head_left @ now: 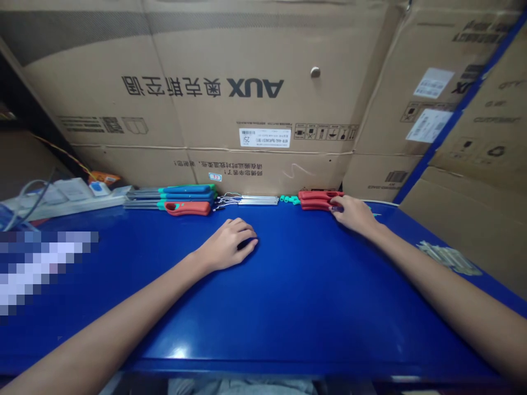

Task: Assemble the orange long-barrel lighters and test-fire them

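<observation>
My right hand (353,213) is at the right end of a small stack of red lighter handles (315,204), its thumb and fingers closed around the end of one. Part of that handle is hidden by the fingers. My left hand (230,244) rests on the blue table (263,307), fingers loosely curled with a gap to the thumb and nothing between them. Green plastic pieces (289,199) lie just left of the red handles. Beyond the left hand are silver metal tubes (258,201) with thin wires at their left ends.
Long-necked lighters with blue handles (187,192) and a red handle (190,208) are stacked at the back left. Beside them is a white power strip (82,200) with plugs. Clear-looking slim parts (448,258) lie at right. Cardboard (206,115) walls the back.
</observation>
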{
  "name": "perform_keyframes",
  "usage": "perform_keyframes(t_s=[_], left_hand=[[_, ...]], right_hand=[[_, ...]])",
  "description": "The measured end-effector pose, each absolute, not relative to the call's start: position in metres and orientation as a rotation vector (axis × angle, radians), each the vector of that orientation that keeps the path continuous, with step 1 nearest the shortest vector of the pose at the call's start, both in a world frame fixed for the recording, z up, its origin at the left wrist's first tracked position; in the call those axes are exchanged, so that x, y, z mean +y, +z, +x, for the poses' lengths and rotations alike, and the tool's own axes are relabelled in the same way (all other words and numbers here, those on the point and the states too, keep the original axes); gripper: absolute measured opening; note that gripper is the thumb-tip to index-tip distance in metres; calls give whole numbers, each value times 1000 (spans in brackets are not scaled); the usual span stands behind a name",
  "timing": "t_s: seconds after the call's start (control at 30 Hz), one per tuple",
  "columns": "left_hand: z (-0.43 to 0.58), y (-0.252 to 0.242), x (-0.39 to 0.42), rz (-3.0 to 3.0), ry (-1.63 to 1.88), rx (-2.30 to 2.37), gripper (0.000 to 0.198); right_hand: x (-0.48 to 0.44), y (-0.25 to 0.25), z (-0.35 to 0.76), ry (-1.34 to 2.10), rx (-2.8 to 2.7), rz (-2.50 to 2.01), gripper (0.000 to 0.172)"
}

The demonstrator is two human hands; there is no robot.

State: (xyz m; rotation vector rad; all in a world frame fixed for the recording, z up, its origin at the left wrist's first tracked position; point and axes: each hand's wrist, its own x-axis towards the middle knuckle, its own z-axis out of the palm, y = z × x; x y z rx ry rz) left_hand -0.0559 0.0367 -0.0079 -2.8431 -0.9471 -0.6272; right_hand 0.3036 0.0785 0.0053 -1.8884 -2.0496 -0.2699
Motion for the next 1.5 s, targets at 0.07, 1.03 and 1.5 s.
perform_keyframes(t_s=[0.07,1.03,1.5], left_hand=[[-56,-7,36,-2844,-625,-961,28],[-13,12,9,-3287,-493,-1019,33],[-14,5,24,-3388,-1231,-1315,31]], right_hand=[[81,9,301,-256,-2074,-1872,24],[-10,57,229,629,-1665,-1083,40],[-19,42,232,528,-1302,-758,21]])
